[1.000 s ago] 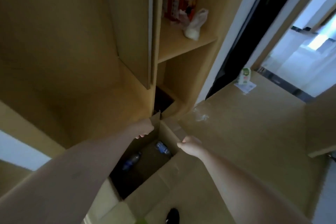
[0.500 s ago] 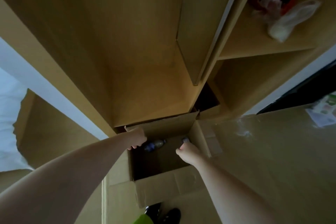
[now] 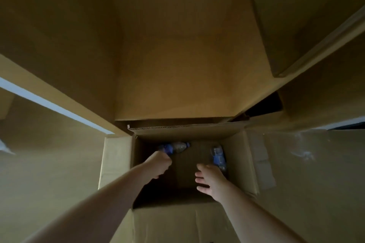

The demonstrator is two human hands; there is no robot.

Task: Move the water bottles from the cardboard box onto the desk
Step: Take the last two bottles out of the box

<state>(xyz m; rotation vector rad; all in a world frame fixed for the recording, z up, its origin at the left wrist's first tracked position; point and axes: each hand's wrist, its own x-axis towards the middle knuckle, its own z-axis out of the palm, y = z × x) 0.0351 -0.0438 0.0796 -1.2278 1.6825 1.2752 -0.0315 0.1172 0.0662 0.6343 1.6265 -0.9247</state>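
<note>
One open cardboard box (image 3: pixel 116 162) holds two water bottles, both lying on its floor. One bottle (image 3: pixel 174 147) with a blue label lies just beyond the left hand (image 3: pixel 161 164); the second bottle (image 3: pixel 218 157), also blue-labelled, lies just past the right hand (image 3: pixel 210 180), on its outer side. Two bare hands reach into the box, one to each bottle. Four box flaps stand folded outward.
</note>
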